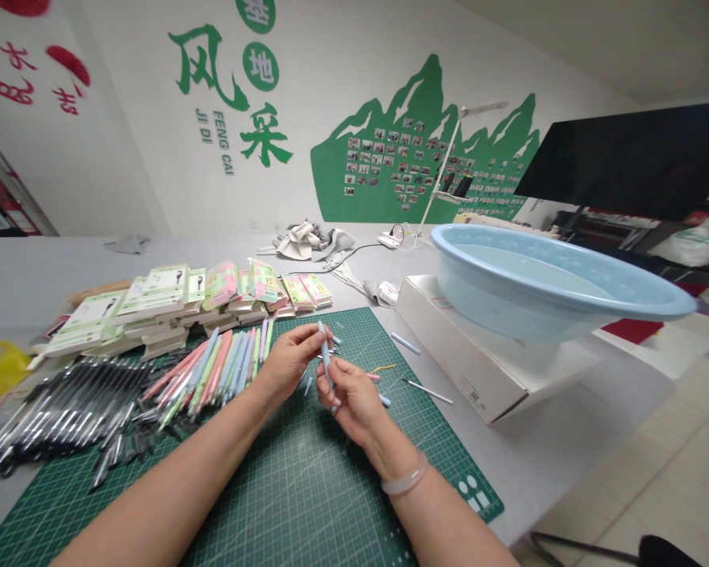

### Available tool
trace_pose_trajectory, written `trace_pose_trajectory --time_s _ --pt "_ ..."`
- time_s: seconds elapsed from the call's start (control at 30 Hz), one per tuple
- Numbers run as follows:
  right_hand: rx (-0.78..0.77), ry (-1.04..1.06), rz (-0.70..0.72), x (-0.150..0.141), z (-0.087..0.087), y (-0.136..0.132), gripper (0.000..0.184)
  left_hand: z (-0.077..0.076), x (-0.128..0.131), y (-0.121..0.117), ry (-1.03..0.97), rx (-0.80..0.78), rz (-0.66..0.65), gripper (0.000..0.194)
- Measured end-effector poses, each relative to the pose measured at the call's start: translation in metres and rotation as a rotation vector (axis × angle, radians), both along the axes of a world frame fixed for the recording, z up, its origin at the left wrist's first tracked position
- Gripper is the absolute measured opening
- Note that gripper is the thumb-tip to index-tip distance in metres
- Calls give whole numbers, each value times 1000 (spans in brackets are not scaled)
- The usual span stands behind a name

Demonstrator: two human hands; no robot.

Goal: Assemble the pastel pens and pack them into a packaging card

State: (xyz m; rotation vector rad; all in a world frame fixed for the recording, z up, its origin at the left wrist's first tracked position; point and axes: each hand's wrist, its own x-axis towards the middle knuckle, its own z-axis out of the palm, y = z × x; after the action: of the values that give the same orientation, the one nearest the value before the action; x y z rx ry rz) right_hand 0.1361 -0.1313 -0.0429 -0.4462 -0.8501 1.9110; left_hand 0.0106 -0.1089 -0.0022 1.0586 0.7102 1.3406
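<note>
Both hands meet over the green cutting mat (272, 488), closed around one light blue pen barrel (324, 350). Its upper end is pinched by my left hand (292, 358). Lower down, the fingers of my right hand (354, 398) grip the same barrel, hiding its bottom part. Small blue pen pieces (308, 387) lie on the mat close to my fingers, some partly covered by them. Left of my hands is a row of pink, green and blue pens (224, 366). Beyond the mat's right edge lie a blue pen tube (406, 343) and a thin white refill (428, 390).
Many clear pens with black ends (76, 405) lie at the left, beside yellow tape (0, 370). Stacked small boxes (159, 295) stand behind them. A blue basin (508, 303) rests on a white carton (449, 346) at right. Crumpled cloth (301, 239) lies at the back.
</note>
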Motion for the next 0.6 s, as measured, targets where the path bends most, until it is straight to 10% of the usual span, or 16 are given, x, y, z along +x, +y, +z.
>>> trace_pose_trajectory --time_s 0.6 --pt "279 -138 -69 10 22 -7 36 -23 -17 24 -373 -317 224 10"
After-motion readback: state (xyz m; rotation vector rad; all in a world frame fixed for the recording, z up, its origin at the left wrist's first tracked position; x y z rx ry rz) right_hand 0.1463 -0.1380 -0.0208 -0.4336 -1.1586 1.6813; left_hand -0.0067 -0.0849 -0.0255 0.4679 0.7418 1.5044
